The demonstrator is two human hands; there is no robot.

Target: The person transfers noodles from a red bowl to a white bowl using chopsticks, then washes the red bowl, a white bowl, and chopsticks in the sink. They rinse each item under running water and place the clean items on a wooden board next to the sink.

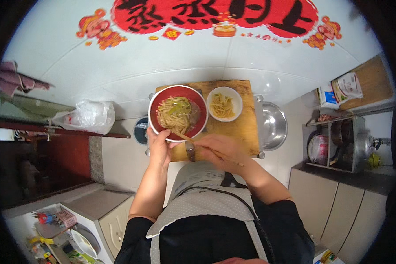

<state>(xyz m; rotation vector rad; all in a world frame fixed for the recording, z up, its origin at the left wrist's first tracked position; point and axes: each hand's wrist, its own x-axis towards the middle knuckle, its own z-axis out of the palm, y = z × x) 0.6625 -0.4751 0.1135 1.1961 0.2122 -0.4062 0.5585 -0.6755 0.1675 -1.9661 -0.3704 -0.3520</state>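
Note:
My left hand [159, 147] grips the near-left rim of a large bowl [202, 104], red inside with a white rim. Pale noodle-like strips [174, 116] and some green pieces fill part of it. Slightly blurred, my right hand [222, 148] is closed round wooden chopsticks [182, 136], whose tips reach over the bowl's near rim to the strips. A smaller white bowl [238, 103] with similar strips [221, 107] stands just right of the red one. Both are over a wooden tabletop [244, 132]. At its near edge is a small dark metallic piece [190, 151] I cannot identify.
A steel basin [275, 127] sits right of the table, and a dark bucket [141, 130] left of it. On the far left lies a white plastic bag [92, 116]. Cabinets [334, 207] line the right side; a lower-left shelf [57, 224] holds assorted items. A tiled wall rises behind.

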